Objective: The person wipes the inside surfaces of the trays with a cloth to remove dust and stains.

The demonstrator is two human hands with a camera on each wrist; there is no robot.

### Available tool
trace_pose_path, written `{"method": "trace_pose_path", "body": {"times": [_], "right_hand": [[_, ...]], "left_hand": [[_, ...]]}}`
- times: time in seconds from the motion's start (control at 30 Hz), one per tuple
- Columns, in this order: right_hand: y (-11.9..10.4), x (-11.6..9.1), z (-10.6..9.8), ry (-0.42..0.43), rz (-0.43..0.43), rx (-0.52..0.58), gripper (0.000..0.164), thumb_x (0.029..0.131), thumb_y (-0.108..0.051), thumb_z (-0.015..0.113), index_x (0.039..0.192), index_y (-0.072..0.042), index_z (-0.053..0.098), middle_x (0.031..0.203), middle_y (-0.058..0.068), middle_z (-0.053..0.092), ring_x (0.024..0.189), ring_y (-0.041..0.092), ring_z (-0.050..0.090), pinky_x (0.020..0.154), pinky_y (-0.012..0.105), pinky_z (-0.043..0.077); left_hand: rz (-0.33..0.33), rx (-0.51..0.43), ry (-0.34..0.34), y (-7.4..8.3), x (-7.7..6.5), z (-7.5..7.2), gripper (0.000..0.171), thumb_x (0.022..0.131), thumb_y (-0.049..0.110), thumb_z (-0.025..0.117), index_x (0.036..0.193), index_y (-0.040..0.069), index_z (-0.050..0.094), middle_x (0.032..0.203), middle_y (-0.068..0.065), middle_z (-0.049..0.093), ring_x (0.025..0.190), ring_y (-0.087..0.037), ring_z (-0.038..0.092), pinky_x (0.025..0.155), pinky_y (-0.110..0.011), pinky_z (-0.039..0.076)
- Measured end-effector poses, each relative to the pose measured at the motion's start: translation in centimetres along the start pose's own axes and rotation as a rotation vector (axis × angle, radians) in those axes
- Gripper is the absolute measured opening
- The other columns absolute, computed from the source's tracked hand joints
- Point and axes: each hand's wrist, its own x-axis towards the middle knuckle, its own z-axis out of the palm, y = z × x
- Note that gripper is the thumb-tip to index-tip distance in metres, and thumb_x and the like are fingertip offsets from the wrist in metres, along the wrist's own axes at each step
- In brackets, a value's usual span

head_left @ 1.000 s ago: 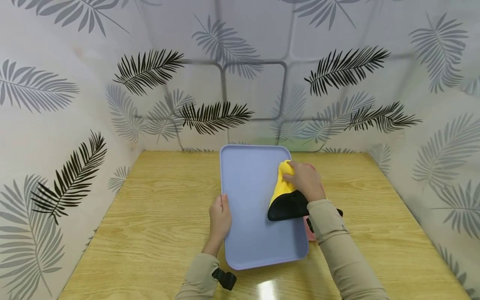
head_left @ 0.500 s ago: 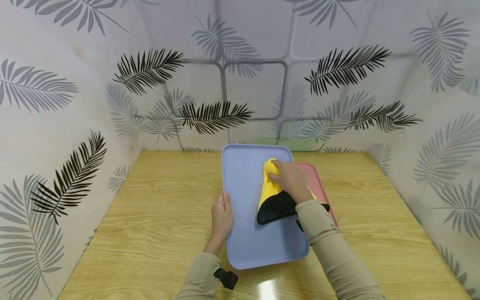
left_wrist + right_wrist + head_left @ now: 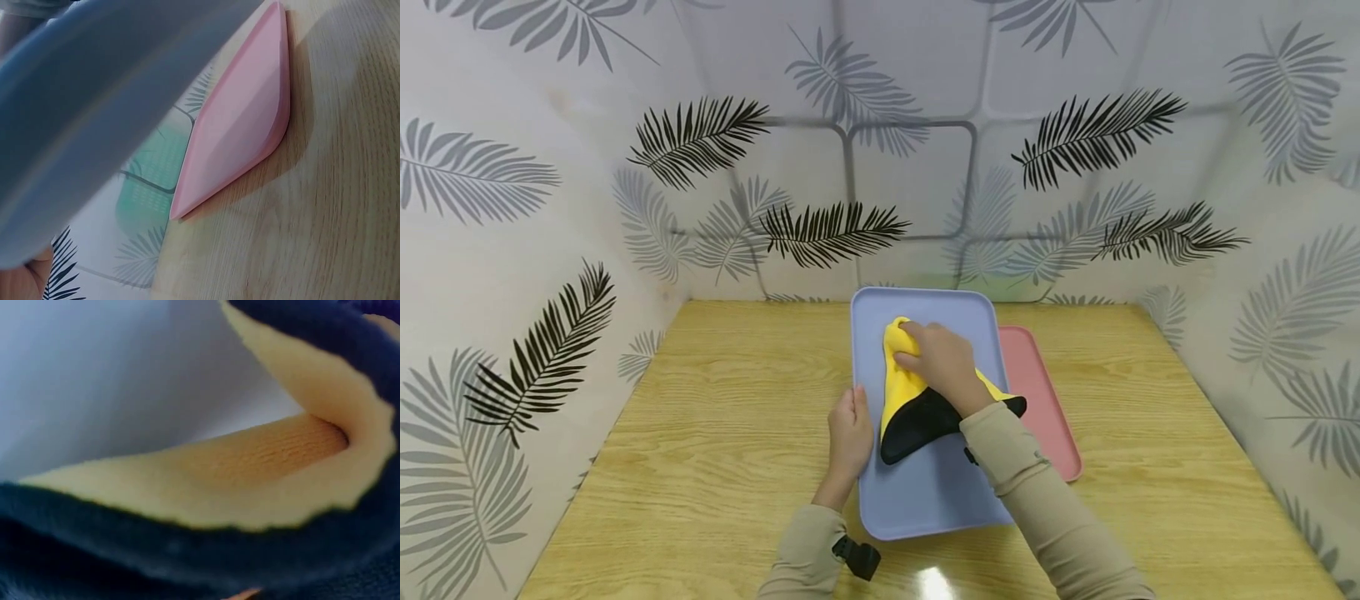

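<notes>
A blue-lavender tray (image 3: 940, 492) is tilted up off the table, and my left hand (image 3: 850, 433) grips its left edge, thumb on the rim. Blurred and close, the tray (image 3: 94, 125) also fills the upper left of the left wrist view, with part of the left hand (image 3: 25, 278) below it. My right hand (image 3: 943, 362) pinches a yellow and black cloth (image 3: 917, 417) bunched against the tray's inner face. In the right wrist view the folded cloth (image 3: 250, 469) lies before the tray's pale surface (image 3: 112, 375); the right fingers are mostly hidden there.
A pink tray (image 3: 1041, 408) lies on the wooden table (image 3: 722, 433), partly behind the blue one to the right. Leaf-patterned wall covering (image 3: 910, 192) stands at the table's back and sides.
My right hand has moved left across the blue tray with the cloth, from the right side toward the left edge. The tray has shifted slightly right, and more of the pink tray shows.
</notes>
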Motion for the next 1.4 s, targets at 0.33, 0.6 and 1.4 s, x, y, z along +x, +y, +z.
{"method": "trace_pose_path", "body": {"times": [0.33,0.6,1.4], "right_hand": [[-2.5,-0.6,0.7,0.044,-0.117,-0.02,0.04,0.082,-0.032,0.063,0.117,-0.014,0.056,0.081,0.01,0.057,0.052,0.019,0.046,0.042,0.03,0.039],[-3.0,-0.9,1.0,0.078,-0.146,0.006,0.039,0.082,-0.032,0.063,0.116,-0.012,0.056,0.076,0.008,0.053,0.05,0.018,0.042,0.041,0.029,0.036],[-0.2,-1.2,0.5,0.011,-0.031,-0.047,0.043,0.082,-0.033,0.063,0.12,-0.015,0.054,0.09,0.014,0.059,0.06,0.028,0.053,0.05,0.039,0.044]], "left_hand": [[0.03,-0.061,-0.04,0.0,-0.2,0.2,0.03,0.097,0.012,0.038,0.069,0.0,0.044,0.057,0.003,0.032,0.049,-0.006,0.032,0.045,-0.019,0.027],[0.032,-0.071,-0.032,0.1,-0.2,0.0,0.03,0.096,0.011,0.039,0.069,-0.001,0.045,0.057,0.004,0.033,0.049,-0.004,0.032,0.046,-0.018,0.027],[0.033,0.011,0.02,0.0,0.0,-0.2,0.033,0.095,0.009,0.038,0.063,0.004,0.04,0.054,0.004,0.026,0.048,-0.01,0.026,0.044,-0.024,0.024]]}}
